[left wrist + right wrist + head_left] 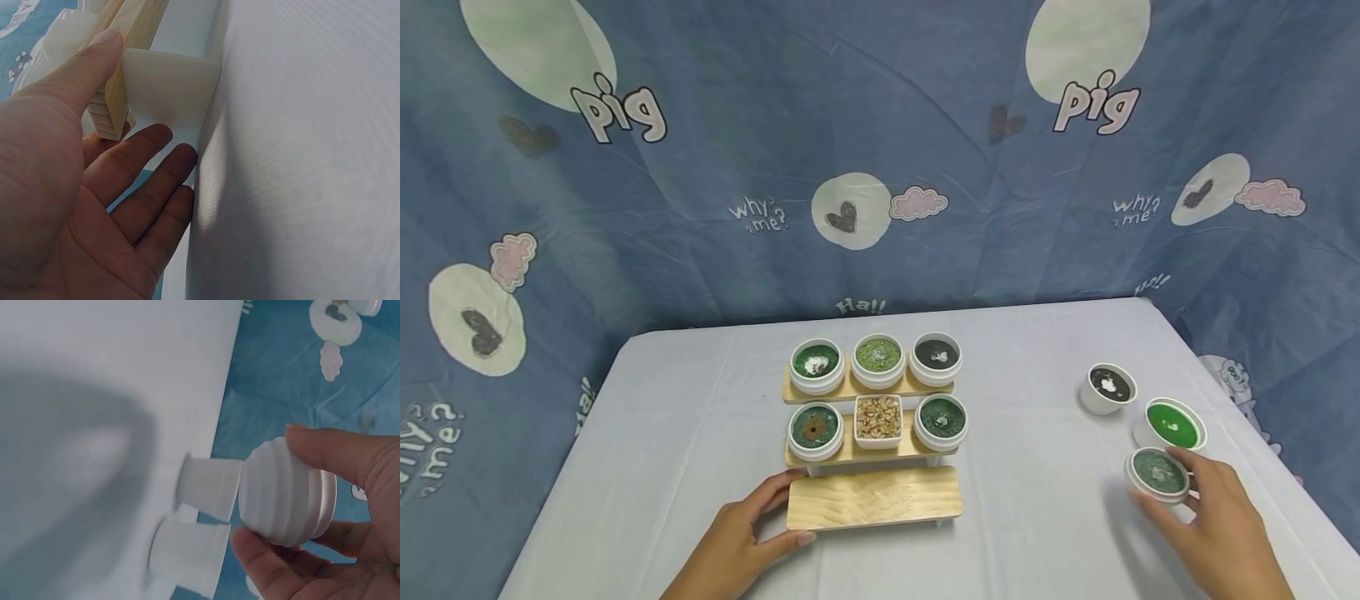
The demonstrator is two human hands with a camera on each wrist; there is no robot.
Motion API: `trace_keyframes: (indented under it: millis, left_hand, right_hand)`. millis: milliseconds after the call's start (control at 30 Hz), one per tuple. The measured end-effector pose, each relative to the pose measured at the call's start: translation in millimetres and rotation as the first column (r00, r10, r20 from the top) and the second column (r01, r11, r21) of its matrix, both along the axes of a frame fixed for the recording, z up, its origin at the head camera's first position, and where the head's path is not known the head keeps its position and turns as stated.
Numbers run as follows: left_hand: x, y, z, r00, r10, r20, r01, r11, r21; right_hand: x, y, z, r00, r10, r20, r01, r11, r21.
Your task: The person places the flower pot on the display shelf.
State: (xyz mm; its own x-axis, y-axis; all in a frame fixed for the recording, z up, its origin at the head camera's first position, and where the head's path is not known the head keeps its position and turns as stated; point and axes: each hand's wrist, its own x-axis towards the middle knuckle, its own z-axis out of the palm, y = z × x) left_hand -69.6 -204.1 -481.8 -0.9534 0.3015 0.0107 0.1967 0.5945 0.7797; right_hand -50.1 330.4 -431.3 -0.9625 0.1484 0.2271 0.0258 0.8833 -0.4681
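Observation:
On the right, my right hand (1228,521) holds a small white ribbed cup (1157,473) of dark green, lightly dusted filling between thumb and fingers, above the tabletop. Just behind it stand a white cup of bright green filling (1174,425) and a white cup with a dark filling (1108,388). My left hand (741,533) grips the left end of the lowest board of a three-tier wooden stand (874,498). In the left wrist view, the thumb lies on the wooden board (115,103), beside a translucent white support (172,84); the other fingers are spread below.
The stand's top tier carries three round cups, among them a light green one (878,360). Its middle tier has two round cups and a square dish of chopped nuts (877,419). A white cloth (1030,500) covers the table; a blue printed curtain (880,125) hangs behind.

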Motion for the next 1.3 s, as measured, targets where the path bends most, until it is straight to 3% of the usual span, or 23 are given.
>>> trace_keyframes:
  millis: [467, 733, 1067, 1300]
  left_hand:
    - [0.3, 0.1, 0.3, 1.000, 0.009, 0.000, -0.009, 1.000, -0.005]
    - [1.1, 1.2, 1.6, 1.000, 0.019, 0.012, -0.019, 1.000, -0.012]
    - [1.0, 1.2, 1.5, 1.000, 0.017, 0.004, -0.017, 1.000, -0.013]
    - [0.9, 1.4, 2.1, 1.000, 0.015, 0.011, -0.015, 1.000, -0.009]
  right_hand:
    - [3.7, -18.7, -3.9, 0.995, 0.067, -0.068, -0.072, 0.995, -0.074]
    - [4.5, -27.7, 1.4, 0.997, 0.072, 0.036, -0.070, 0.996, -0.059]
    - [5.0, -43.1, -2.2, 0.978, 0.178, -0.108, -0.188, 0.977, -0.095]
    - [5.2, -65.9, -8.8, 0.946, 0.272, -0.176, -0.289, 0.954, -0.083]
